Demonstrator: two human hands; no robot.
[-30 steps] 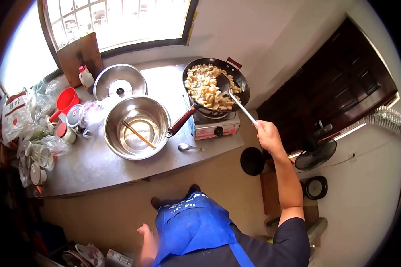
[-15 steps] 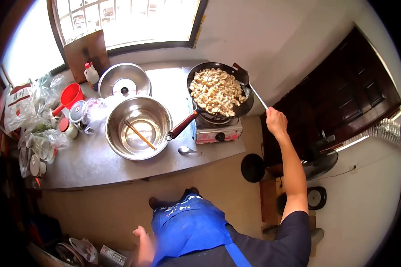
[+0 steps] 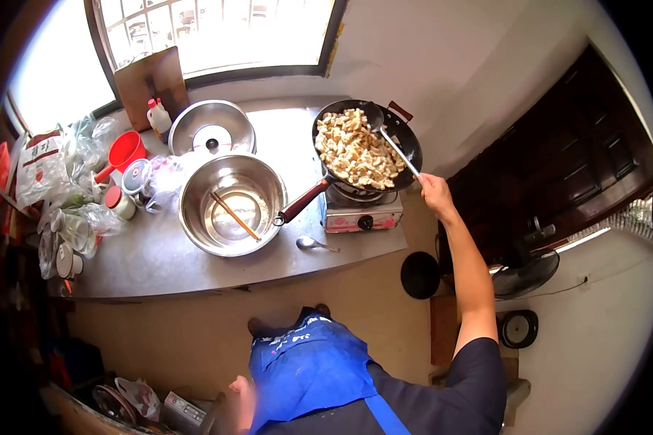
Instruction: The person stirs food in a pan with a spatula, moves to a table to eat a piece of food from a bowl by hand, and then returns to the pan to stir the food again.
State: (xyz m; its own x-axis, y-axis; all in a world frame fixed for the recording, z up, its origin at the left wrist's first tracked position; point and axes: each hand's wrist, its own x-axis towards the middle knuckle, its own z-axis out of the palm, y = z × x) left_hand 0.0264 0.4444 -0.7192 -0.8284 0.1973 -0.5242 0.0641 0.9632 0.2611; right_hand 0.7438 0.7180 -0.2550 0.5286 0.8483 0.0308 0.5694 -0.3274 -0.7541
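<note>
On the stove point(image 3: 341, 217), at the right end of the steel counter point(image 3: 145, 254), I have the wok point(image 3: 408, 138) in view, with a heap of pale, browned food pieces point(image 3: 355, 154) in it. The heap covers the left and lower part of the wok; the dark metal shows bare on the right. The wok's long wooden handle point(image 3: 305, 201) points down and left, its end at the rim of the pot point(image 3: 196, 226).

My right hand point(image 3: 435, 194) has its fingers closed around the end of the ladle point(image 3: 399, 151). The ladle slants up and left across the wok, its dark head at the far rim, beside the food. My left hand point(image 3: 242, 395) is low in the view, just beside the blue apron point(image 3: 308, 362); it is blurred, and I cannot tell whether its fingers are spread or pressed together.

Inside the pot, a pair of chopsticks point(image 3: 236, 216) lies at a slant. Between the pot and the counter's near edge, to the right, I see a spoon point(image 3: 312, 244). Behind the pot sits a round lid point(image 3: 232, 119), with a white bottle point(image 3: 159, 119) near it and a board point(image 3: 152, 83) leaning by the window point(image 3: 225, 36). Left of the lid is a red scoop point(image 3: 127, 148).
</note>
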